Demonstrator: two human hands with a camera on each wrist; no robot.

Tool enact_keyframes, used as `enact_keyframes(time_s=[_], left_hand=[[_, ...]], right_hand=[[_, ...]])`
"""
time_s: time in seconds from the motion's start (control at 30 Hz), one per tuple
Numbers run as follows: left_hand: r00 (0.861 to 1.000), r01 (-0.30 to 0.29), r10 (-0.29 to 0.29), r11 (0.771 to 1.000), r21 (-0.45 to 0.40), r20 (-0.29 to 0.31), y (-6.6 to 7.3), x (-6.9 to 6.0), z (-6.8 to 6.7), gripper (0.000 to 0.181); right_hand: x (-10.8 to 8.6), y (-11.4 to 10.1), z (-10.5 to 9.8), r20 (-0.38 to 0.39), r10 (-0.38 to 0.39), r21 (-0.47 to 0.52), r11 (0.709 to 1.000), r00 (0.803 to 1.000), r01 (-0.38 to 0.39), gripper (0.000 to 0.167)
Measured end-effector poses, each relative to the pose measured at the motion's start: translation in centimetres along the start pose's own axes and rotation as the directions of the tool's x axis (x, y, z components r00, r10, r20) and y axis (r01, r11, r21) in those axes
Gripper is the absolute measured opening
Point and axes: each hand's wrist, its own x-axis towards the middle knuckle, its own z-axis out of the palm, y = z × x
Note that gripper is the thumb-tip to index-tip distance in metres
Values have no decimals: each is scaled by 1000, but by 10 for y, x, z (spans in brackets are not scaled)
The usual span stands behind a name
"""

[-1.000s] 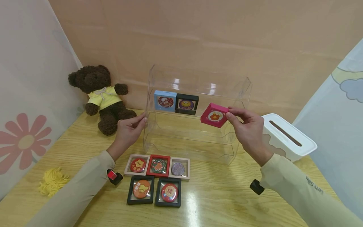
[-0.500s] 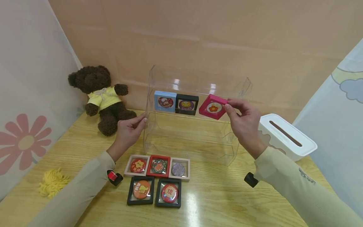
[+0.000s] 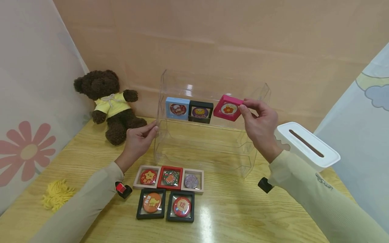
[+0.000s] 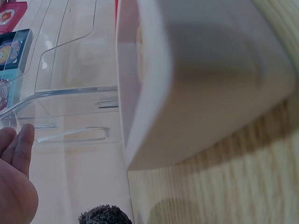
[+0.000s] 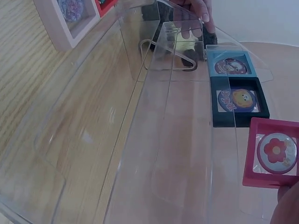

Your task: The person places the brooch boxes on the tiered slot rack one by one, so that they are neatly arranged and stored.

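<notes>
One thumb and forefinger of the right hand (image 3: 260, 123) pinch the pink frame (image 3: 228, 108) at its right edge, with barely any gap beyond the frame's own thickness. The frame reaches out to the left of these fingertips, slightly tilted, its flower badge facing the person. It is at the height of the clear rack's upper shelf; whether it touches the clear rack (image 3: 209, 158) I cannot tell.

Left of the pinched frame, across a small gap, a black frame (image 3: 200, 112) stands on that shelf, and a light blue frame (image 3: 177, 108) stands just beside it, farther from the right fingers and nearer the left ones.

The left hand (image 3: 138, 140) pinches the rack's left side edge between thumb and fingers, below and to the left of the blue frame.

Nearer the person than both sets of fingers, five more framed badges (image 3: 170, 178) lie flat on the wooden table (image 3: 231, 216), three in one row and two in the next.

Beyond the left fingers sits a brown teddy bear (image 3: 110, 104); yellow yarn (image 3: 58, 195) lies nearer the person. Right of the right hand is a white slotted box (image 3: 329, 156).
</notes>
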Motion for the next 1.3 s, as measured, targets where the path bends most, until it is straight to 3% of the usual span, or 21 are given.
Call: enact_keyframes(time_s=[0.5,0.93,1.3], left_hand=[[1000,16,-16,1000,-8,3,1,1,0,23],[1000,21,-21,999,-45,19,2,1,2,24],[999,31,-30,999,-21,11,6,1,5,23]], right_hand=[[-4,13,9,61,-41,-32,999,997,43,11],[-7,15,7,93,-42,-197,978,995,60,13],[-7,18,6,132,-49,-118,991,990,64,13]])
